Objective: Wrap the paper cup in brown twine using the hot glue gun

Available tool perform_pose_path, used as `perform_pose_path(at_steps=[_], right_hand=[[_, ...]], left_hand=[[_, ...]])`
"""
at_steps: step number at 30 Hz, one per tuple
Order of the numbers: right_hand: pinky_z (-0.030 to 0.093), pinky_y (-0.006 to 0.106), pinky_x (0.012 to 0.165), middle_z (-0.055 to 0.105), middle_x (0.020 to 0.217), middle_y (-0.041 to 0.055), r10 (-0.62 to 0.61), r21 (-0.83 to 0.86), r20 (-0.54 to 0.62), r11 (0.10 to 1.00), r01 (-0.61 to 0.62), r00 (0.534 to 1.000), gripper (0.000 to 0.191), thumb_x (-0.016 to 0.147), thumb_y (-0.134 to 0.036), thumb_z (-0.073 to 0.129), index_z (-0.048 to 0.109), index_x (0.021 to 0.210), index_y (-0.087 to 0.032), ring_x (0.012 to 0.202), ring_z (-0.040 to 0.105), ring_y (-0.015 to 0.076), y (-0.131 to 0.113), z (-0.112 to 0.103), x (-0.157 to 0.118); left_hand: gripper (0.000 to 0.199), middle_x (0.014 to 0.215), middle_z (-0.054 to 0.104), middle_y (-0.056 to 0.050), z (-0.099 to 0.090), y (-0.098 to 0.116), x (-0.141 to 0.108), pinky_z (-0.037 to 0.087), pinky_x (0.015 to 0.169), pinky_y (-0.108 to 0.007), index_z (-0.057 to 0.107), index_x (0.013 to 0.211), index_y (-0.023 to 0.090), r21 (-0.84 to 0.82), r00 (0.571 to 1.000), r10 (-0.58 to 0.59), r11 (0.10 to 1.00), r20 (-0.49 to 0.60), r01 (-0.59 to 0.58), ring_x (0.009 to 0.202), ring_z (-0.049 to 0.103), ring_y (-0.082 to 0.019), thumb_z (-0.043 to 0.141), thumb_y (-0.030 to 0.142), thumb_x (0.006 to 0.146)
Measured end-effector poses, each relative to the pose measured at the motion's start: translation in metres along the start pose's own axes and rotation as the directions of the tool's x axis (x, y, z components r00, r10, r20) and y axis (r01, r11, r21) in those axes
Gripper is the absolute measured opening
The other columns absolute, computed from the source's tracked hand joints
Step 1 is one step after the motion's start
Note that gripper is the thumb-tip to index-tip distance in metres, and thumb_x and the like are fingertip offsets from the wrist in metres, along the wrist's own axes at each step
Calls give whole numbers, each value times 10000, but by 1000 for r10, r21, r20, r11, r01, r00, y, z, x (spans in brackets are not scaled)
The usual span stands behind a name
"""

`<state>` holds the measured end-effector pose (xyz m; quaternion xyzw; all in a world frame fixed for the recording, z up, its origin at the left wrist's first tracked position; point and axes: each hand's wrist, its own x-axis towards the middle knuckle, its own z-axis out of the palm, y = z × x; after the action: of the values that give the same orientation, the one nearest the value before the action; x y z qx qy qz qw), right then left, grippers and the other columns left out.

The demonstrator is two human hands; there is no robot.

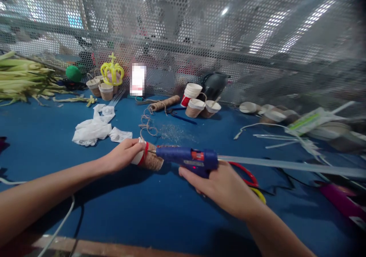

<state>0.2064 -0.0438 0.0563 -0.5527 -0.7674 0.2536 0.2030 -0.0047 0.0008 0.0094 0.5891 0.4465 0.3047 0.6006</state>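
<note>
Your left hand (124, 156) grips a twine-wrapped cup (153, 160) with a red band, tilted on its side in front of you. Your right hand (220, 186) is closed around a blue hot glue gun (185, 157), its nozzle at the cup's twine. The gun's pale label is too small to read; the green-and-white packet (307, 123) at right is blurred. Blue tabletop (160, 215) spans between your forearms to the brown near edge. Beyond the cup lies a twine roll (165, 103), with a perforated panel (171, 28) along the far side.
</note>
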Motion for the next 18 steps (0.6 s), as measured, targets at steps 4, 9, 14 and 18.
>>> perform_pose_path(at_steps=[4, 9, 14, 18], right_hand=[[437, 262, 524, 608, 569, 11, -236, -239, -26, 945, 224, 971, 148, 733, -246, 510, 606, 627, -208, 569, 577, 173, 4, 5, 2], [440, 275, 561, 627, 625, 37, -398, -434, -1, 827, 358, 917, 224, 779, -183, 432, 643, 712, -221, 603, 581, 177, -1, 3, 2], [443, 280, 564, 611, 628, 31, -343, -378, -11, 871, 314, 939, 181, 772, -191, 444, 605, 695, -222, 591, 568, 172, -2, 6, 2], [442, 279, 546, 605, 643, 25, -192, -240, -32, 954, 179, 981, 123, 765, -214, 467, 563, 690, -221, 573, 560, 164, -1, 7, 2]], left_hand=[[333, 727, 667, -38, 0, 2, 0, 423, 621, -218, 660, 868, 96, -47, 1000, -10, 999, 23, 12, 661, 575, -147, 414, 298, 769], [316, 789, 680, -43, 0, 3, 0, 439, 687, -222, 661, 902, 110, -67, 999, 19, 998, 48, -16, 728, 592, -148, 413, 269, 786], [355, 819, 674, -75, -1, 3, 1, 451, 706, -258, 643, 904, 79, 2, 999, 4, 1000, 44, -4, 732, 594, -167, 393, 307, 794], [367, 846, 671, -80, 0, 5, 0, 448, 719, -263, 636, 916, 78, 16, 999, 2, 1000, 49, -3, 752, 594, -174, 393, 321, 788]])
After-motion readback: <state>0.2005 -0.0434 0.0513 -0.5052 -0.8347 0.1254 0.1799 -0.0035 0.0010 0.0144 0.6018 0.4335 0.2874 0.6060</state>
